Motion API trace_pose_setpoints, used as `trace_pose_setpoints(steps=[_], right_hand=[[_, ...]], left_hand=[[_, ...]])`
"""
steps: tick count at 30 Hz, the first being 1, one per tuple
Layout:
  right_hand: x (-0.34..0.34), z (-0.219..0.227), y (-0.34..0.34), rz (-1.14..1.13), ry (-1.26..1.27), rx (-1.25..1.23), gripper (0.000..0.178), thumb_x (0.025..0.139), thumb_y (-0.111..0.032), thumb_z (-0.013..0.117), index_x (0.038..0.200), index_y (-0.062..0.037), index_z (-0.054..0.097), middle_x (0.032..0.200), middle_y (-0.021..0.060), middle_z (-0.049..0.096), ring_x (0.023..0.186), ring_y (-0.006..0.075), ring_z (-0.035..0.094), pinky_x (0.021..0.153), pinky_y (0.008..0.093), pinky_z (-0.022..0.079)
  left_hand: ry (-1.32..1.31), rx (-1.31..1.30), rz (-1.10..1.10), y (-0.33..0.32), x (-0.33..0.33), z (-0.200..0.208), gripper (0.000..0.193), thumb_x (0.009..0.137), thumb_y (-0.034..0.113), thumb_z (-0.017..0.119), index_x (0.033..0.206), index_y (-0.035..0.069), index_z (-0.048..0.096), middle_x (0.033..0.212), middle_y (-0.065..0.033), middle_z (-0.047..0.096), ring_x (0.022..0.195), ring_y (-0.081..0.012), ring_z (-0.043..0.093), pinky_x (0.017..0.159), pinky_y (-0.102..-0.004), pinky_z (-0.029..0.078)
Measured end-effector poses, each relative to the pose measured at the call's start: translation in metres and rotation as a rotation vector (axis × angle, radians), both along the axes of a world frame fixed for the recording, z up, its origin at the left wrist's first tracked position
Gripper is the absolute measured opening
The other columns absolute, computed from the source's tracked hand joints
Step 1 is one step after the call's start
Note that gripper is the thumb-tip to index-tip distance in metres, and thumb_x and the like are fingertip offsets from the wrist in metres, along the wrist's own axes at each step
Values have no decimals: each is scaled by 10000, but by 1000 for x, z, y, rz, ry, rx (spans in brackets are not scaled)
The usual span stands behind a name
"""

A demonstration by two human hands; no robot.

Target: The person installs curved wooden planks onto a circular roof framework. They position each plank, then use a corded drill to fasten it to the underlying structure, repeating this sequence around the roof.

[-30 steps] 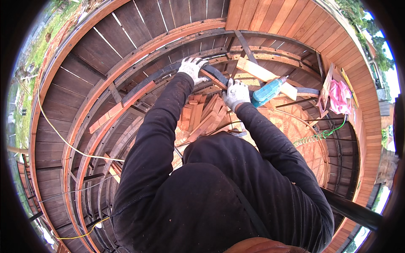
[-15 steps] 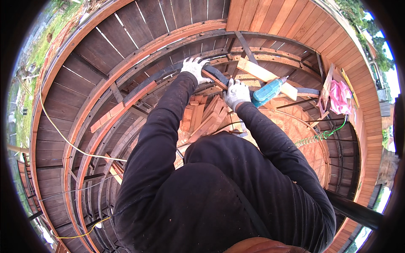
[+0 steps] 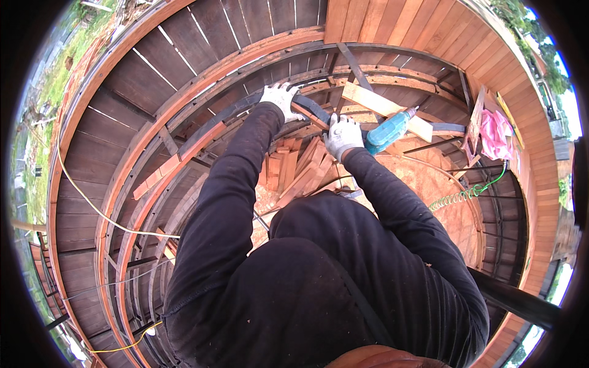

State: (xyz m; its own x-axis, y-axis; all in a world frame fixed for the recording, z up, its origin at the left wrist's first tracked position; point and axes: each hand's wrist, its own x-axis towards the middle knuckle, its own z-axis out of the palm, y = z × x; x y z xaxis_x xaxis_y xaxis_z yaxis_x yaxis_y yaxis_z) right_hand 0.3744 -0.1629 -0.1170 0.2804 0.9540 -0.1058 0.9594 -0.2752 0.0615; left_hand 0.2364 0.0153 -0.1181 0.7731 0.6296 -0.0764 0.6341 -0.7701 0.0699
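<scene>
A short reddish-brown wooden strip (image 3: 311, 115) lies along a dark curved rail (image 3: 314, 103) in front of me. My left hand (image 3: 280, 101), in a white work glove, grips its left end, with the thumb on the near side and the fingers over the rail. At the strip's right end, my gloved right hand (image 3: 343, 136) is closed around it and the rail. Just right of that hand, a teal cordless drill (image 3: 388, 132) rests against a pale board (image 3: 380, 108), its bit pointing away to the right. The undersides of both hands are hidden.
Wood offcuts (image 3: 300, 172) are piled below the rail. A pink plastic bag (image 3: 496, 135) hangs at the right, near a coiled green hose (image 3: 457, 197). Curved rails with dark slats sweep round the left; a pale cord (image 3: 104, 211) crosses them. Reddish planks (image 3: 423, 27) cover the far right.
The view has shifted slightly. Both hands stay on the wooden strip in nearly the same places, and the drill has not moved.
</scene>
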Motion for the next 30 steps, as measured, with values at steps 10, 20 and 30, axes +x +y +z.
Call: trace_pose_setpoints(steps=[10,20,30], right_hand=[[1,0,-1,27,-43,4,607,886,-391,564,1327,9,448,1153,201,562,1071,337,565,909,456,439],[0,0,-1,22,-28,-10,603,890,-389,564,1323,11,438,1154,200,561,1082,336,560,916,453,437],[0,4,-1,14,-7,-30,617,889,-392,567,1337,8,429,1186,217,555,1120,357,544,942,475,425]], left_hand=[[26,15,-10,4,1,-1,931,605,672,745,1343,175,473,1394,-120,465,1299,-303,434,1035,-504,351],[44,3,2,5,3,2,912,596,652,758,1326,177,490,1382,-106,482,1292,-282,449,1023,-473,368],[72,-21,-3,8,6,7,929,585,660,762,1326,169,494,1397,-108,479,1277,-276,476,1019,-441,392]])
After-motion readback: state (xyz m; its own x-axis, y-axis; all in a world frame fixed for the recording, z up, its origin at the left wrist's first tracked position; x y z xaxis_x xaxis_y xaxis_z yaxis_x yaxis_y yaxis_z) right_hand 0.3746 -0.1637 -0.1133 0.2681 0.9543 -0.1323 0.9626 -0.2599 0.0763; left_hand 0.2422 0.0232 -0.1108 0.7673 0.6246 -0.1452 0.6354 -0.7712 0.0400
